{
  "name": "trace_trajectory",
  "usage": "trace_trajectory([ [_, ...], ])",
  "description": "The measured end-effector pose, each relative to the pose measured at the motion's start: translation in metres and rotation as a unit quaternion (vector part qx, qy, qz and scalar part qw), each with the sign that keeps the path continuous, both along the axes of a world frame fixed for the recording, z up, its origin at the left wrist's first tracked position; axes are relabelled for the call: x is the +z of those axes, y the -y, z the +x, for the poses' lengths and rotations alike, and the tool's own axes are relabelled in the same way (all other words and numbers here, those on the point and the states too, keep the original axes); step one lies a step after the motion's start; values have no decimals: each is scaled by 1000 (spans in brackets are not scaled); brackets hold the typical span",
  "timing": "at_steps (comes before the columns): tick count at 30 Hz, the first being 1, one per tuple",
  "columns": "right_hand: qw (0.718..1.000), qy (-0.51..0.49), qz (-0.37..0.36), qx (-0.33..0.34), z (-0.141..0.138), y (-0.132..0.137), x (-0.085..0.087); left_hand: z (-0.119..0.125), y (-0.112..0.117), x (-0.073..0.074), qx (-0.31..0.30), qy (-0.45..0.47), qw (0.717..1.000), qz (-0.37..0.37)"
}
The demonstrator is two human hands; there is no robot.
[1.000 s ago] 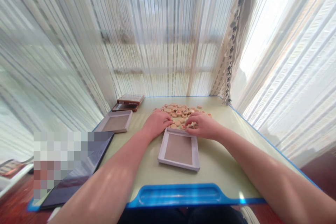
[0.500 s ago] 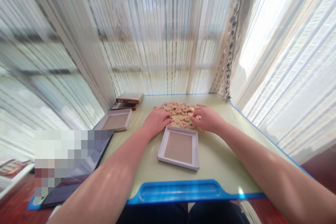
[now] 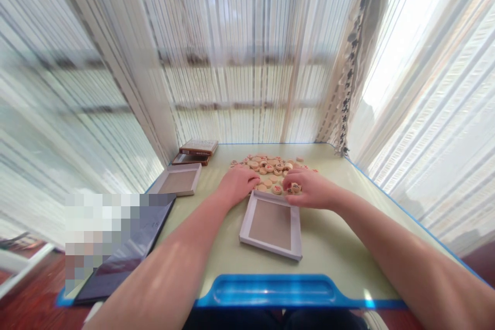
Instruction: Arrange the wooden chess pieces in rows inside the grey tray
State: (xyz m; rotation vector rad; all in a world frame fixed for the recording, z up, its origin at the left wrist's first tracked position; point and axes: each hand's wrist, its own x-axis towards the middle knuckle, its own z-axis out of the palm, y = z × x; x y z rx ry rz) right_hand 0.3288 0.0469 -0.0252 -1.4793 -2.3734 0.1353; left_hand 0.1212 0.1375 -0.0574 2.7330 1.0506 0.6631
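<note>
Left hand (image 3: pixel 238 184) and right hand (image 3: pixel 314 190) flank round pieces (image 3: pixel 269 168)
Right thumb and fingers stand apart around some pieces; whether the left pinches any, I cannot tell. The pieces spread at 12 o'clock, beyond a shallow box (image 3: pixel 270 224).

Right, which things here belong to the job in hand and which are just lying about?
Belong: wooden discs, with left hand and right hand at them; near tray, probably, beside them.

Lying about, apparently: left-side tray; brown-edged stack; dark flat panel.
</note>
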Motion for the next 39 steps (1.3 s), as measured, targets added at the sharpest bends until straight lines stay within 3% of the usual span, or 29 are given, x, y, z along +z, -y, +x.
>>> trace_trajectory([
  [4, 1000, 6, -23, 17, -1, -2, -4, -1, 2, 1, 25, 5, 1000, -2],
  [12, 999, -19, 43, 14, -3, -15, -23, 2, -6, -4, 52, 69, 994, -60],
  [20, 997, -26, 68, -2, -11, -19, -31, 5, -1, 0, 87, 162, 983, 0],
  [28, 987, -78, 122, -70, -21, -14, -26, 10, 15, 6, -16, 196, 980, 15],
  [35, 987, -125, 81, -65, -25, -7, -20, 7, 27, 14, -60, 166, 984, 19],
  [39, 973, -210, 12, -97, -25, -9, -22, 8, 26, 11, -71, 185, 980, 8],
])
